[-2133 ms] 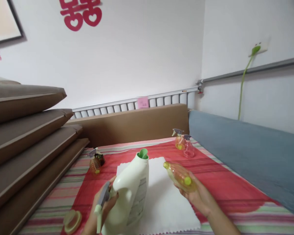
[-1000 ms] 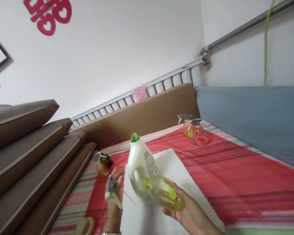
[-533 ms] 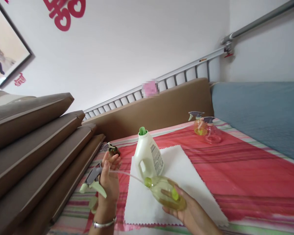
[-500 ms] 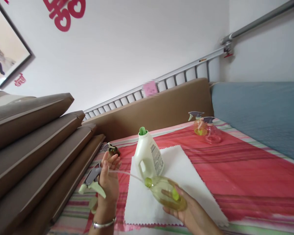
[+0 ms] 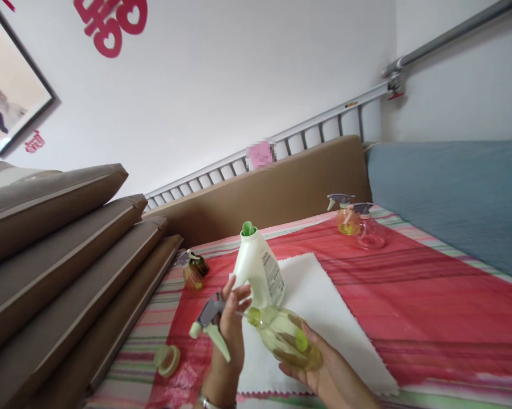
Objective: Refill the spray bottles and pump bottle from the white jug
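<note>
My left hand [image 5: 234,326] is closed on a spray head [image 5: 211,318], grey on top with a pale green trigger and nozzle. The head's thin tube runs into the neck of a clear yellow-green spray bottle [image 5: 281,335]. Wrapped around the bottle's lower end, my right hand [image 5: 315,363] keeps it tilted, neck toward the left hand. Some liquid shows in the bottom of the bottle. Just behind, a white detergent jug [image 5: 258,267] with a green spout insert stands upright on a white cloth [image 5: 341,324].
An orange spray bottle [image 5: 347,221] and a pink spray bottle [image 5: 370,234] stand at the back right. Two more spray bottles, one dark [image 5: 200,264], one clear orange [image 5: 192,278], stand left. A pale green cap [image 5: 167,360] lies front left. Stacked cushions [image 5: 68,272] line the left side.
My left hand has moved right, bringing the spray head up to the bottle's neck, and most of the tube has slid inside. The right hand and bottle have barely shifted.
</note>
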Motion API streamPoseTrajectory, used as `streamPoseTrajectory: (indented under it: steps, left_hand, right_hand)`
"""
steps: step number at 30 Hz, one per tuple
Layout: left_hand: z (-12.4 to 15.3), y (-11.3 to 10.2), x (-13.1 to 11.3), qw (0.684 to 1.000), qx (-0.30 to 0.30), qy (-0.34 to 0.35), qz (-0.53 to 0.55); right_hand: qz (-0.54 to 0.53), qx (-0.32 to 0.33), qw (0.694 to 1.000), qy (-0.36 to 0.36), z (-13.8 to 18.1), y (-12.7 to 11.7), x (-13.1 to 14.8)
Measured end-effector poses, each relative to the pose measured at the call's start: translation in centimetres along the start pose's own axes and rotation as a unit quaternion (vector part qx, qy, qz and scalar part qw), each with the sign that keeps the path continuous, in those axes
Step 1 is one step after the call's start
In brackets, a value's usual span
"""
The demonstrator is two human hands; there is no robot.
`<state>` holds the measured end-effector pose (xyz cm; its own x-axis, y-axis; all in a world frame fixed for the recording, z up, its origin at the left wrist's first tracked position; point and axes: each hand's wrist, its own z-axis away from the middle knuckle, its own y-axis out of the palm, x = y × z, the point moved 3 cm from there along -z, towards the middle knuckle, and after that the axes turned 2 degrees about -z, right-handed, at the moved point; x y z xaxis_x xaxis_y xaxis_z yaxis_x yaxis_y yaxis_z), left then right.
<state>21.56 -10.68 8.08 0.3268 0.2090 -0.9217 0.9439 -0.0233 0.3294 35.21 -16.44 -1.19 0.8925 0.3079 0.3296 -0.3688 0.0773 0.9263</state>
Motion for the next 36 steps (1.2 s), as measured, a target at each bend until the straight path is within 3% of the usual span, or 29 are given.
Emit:
streamPoseTrajectory:
  steps: [3, 6, 13, 19, 28, 36]
  left_hand:
    - [1.1, 1.0, 2.3, 0.999, 0.02, -0.039, -0.024]
    - [1.3, 1.2, 3.1, 0.998, 0.04, -0.047, -0.019]
    - [0.7, 0.8, 2.6, 0.997, 0.051, -0.05, -0.001]
    - [0.7, 0.9, 2.2, 0.996, 0.032, -0.077, 0.018]
    - [0.2, 0.5, 1.6, 0.998, 0.061, -0.028, 0.017]
    - [0.1, 0.0, 1.4, 0.996, 0.087, -0.028, -0.015]
  right_hand:
    - [-0.002, 0.008, 1.0, 0.006, 0.2, 0.4, -0.4]
    - [0.005, 0.004, 1.0, 0.011, 0.2, 0.3, -0.6]
    - [0.087, -0.008, 0.996, -0.022, 0.5, 1.1, -0.3]
    - [0.195, -0.072, 0.974, -0.091, 0.7, 1.9, 0.0]
    - [0.191, -0.084, 0.967, -0.147, -0.5, 2.4, 0.1]
    - [0.191, -0.076, 0.969, -0.137, -0.9, 2.4, -0.2]
